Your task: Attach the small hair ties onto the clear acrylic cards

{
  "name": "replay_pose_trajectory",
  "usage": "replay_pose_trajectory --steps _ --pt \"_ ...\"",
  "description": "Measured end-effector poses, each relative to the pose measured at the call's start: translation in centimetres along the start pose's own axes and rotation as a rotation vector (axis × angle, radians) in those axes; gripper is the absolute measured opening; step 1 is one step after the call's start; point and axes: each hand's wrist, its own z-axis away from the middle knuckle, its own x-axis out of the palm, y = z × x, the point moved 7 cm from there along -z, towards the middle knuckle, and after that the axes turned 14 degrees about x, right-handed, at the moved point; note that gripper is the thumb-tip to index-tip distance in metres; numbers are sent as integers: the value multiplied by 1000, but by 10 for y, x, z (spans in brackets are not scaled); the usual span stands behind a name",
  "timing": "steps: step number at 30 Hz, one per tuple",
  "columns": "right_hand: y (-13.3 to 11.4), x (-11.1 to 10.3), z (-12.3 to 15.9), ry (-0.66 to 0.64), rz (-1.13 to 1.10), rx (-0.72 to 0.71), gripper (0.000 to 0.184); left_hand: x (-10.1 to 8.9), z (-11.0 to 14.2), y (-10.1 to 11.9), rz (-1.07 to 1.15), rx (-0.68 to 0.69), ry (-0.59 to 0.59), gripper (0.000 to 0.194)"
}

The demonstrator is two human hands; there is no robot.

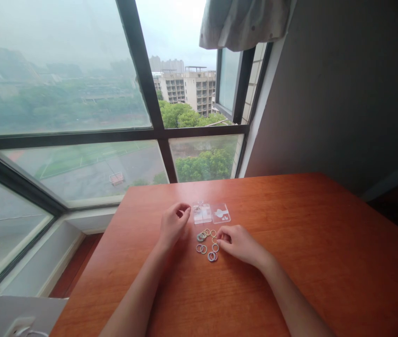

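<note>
Curled, my right hand [236, 239] sits at the right side of a loose loop of small rings [202, 235], thumb and forefinger drawn close together at a pale yellow ring [214, 240]; whether they pinch it, I cannot tell. My left hand [173, 225] is up and to the left, also curled, its fingertips near its thumb, just beside a clear plastic box [203, 214]. I cannot tell if anything is between those fingers.

The rings lie between my hands, on the near side of the box: yellowish ones at the far end, greenish ones overlapping on the left, an overlapping pair below those, and a bluish and a pinkish one overlapping closest to me. The box stands open, with a clear lid [221, 213] marked in white lying to its right. Under everything is the reddish-brown wooden worktop [290, 281]. Past its far edge comes a dark window frame [206, 131], with a curtain [242, 23] hanging above, and outside I see green trees [204, 166] and pale buildings [191, 89].
</note>
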Motion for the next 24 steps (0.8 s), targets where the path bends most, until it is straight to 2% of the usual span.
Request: replay_pose_trajectory --steps 11,18,24 --pt "-2 2 4 -61 213 52 6 -8 -3 10 -77 57 -43 13" --pt "-14 6 9 -19 194 14 8 -8 -4 14 -35 75 -44 13" --pt "-17 10 12 -103 131 2 6 -6 -3 13 -21 90 -38 14"
